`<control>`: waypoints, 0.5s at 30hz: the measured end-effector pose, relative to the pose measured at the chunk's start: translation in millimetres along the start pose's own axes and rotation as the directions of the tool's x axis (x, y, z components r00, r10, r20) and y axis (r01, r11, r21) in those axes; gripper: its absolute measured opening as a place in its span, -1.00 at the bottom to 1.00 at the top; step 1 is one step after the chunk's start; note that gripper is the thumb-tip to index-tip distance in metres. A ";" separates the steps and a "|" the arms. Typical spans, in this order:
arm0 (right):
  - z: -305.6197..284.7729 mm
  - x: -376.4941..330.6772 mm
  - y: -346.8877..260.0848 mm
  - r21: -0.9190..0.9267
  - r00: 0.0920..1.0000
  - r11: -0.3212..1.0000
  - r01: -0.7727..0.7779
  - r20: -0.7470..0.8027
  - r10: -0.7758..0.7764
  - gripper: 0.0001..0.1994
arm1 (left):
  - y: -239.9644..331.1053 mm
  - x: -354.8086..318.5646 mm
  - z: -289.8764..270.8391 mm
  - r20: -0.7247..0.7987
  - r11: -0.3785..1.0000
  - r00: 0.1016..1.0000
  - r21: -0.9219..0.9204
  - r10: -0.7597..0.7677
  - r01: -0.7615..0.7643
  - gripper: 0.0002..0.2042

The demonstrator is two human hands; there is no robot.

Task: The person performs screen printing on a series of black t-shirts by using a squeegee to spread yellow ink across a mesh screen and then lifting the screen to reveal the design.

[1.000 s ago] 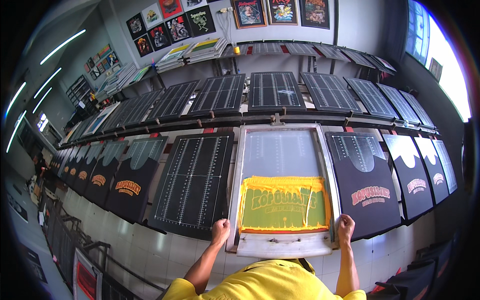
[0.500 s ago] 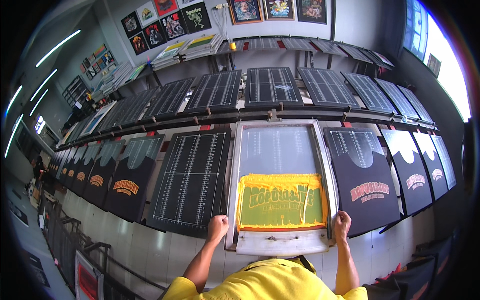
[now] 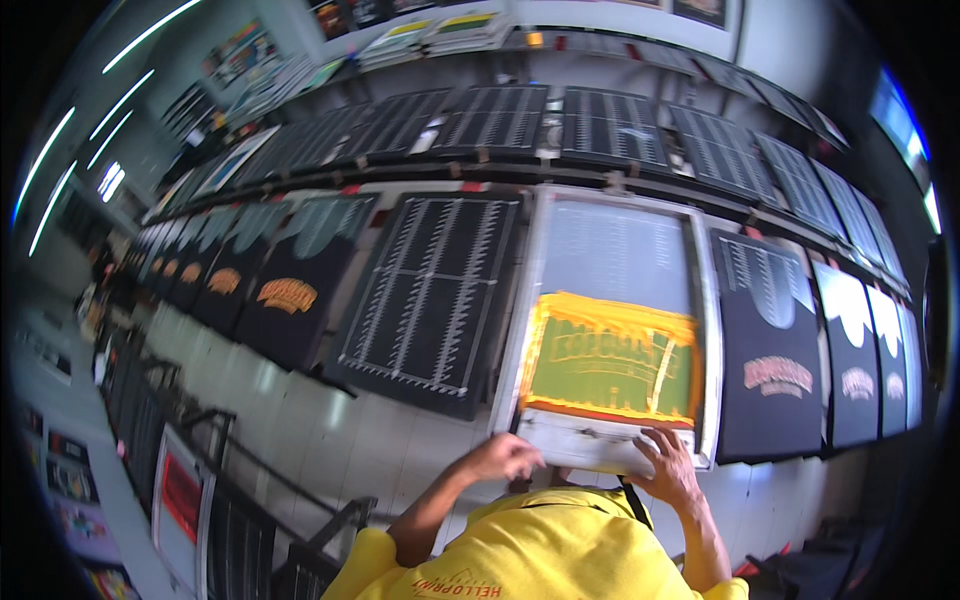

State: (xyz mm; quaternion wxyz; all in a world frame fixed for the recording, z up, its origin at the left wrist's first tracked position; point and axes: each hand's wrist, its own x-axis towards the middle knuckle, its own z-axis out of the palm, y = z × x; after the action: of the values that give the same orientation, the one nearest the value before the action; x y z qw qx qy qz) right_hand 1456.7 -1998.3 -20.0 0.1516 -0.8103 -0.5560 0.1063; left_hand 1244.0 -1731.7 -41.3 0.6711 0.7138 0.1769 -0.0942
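Observation:
A screen printing frame (image 3: 707, 330) with pale mesh lies on a board in front of me. Yellow ink (image 3: 620, 312) rings the green stencil area (image 3: 590, 385) in its near half, where arched lettering shows. My right hand (image 3: 668, 468) is open at the near edge of the frame, fingers spread over its pale end strip. It may be touching it; I cannot tell for sure. By the frame's near left corner is my left hand (image 3: 503, 458), slightly blurred, its fingers loosely apart and pointing right, with nothing visible in them.
Left of the frame lies a bare black board (image 3: 430, 300) with white ruled lines. Dark shirts with arched prints (image 3: 287, 295) cover the boards farther left, and another shirt (image 3: 778, 375) lies to the right. A second row of boards (image 3: 612, 125) stands behind. Black metal rails (image 3: 270, 460) are at lower left.
My hands have left the frame's two sides, where they were closed, and come inward to its near end with fingers opened. The view has turned, so the scene sits farther right and higher.

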 end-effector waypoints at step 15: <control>11.0 44.0 -0.5 -0.238 0.995 0.971 -0.004 -0.100 -0.020 -0.63 | -108.1 87.9 129.1 0.201 0.968 0.979 -0.251 0.025 0.027 -0.50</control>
State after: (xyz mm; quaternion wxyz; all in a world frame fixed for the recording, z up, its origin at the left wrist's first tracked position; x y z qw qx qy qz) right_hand 1468.3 -1955.6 -30.2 0.0817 -0.8247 -0.5597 -0.0031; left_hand 1297.1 -1844.6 -184.5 0.7709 0.6091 0.1187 -0.1436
